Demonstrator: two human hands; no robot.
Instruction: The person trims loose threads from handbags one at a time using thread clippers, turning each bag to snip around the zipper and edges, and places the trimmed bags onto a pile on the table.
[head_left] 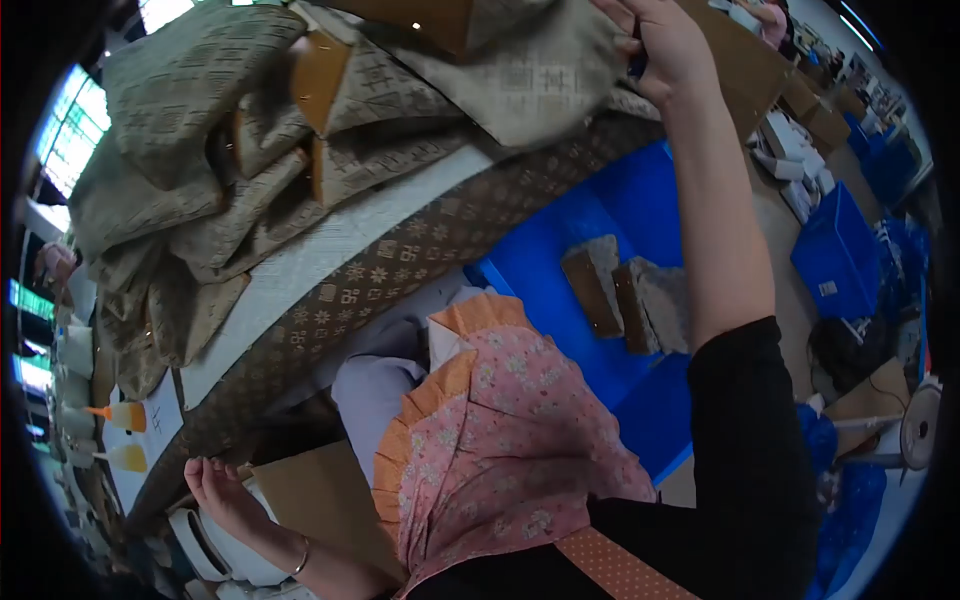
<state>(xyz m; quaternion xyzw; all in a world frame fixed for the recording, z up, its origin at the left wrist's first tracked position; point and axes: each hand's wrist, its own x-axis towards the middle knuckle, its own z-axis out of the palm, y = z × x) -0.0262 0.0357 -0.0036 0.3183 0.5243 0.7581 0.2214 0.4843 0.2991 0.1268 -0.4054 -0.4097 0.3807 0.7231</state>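
My right hand is at the top of the view, its bent fingers closed on the edge of a grey-beige patterned fabric piece. The frame's upper edge cuts off part of that grip. More such fabric pieces lie heaped and folded on the table, with smooth brown patches showing among them. At lower left, my left hand hovers by the table's near edge, its fingers loosely bent with nothing visible in them. A darker patterned cloth drapes along that edge.
A blue bin beside my lap holds thick grey-brown stacks. Two bottles with yellow-orange contents stand on the table at left. An open cardboard box lies below my left hand. Another blue bin stands on the right.
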